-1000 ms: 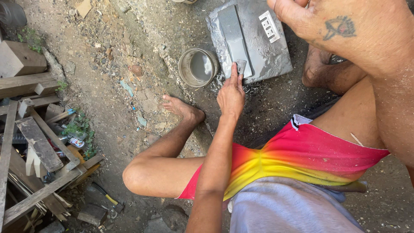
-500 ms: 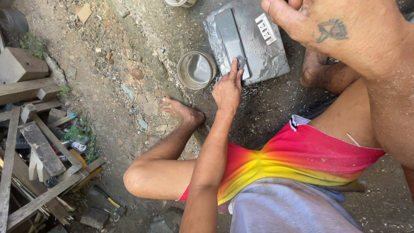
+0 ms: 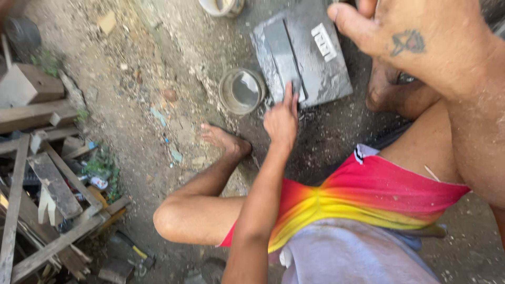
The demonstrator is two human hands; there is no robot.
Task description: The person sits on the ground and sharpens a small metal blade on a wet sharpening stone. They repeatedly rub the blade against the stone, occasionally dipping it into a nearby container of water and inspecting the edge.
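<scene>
We see much cut off here. Right hand (image 3: 421, 44) fills the top-right corner, close to the cam and blurred; its fingertips run past the top edge, so we can't tell whether it's open or closed, or whether it holds anything. Thumb sticks out to the left, over the slab's upper right. A tattoo sits on the hand's back. A pale bucket (image 3: 221, 5) at the top edge is mostly out of frame.

The grey slab (image 3: 326, 73) lies flat on the dirt ground, wet-looking, w/ a small white block (image 3: 324, 42) on its upper part. On it rests a long dark grey bar (image 3: 284, 58), prob. a sharpening stone; we can't confirm. Its long axis runs from upper left down to lower right, near end pointing toward the person.

Left hand (image 3: 281, 121) reaches fwd, fingers pressed together and laid on the bar's near end and the slab's front edge; no pinch visible, palm hidden underneath.

Just left of the slab stands a round tin (image 3: 242, 90), open top. Scrap timber (image 3: 47, 189) is piled at far left.
</scene>
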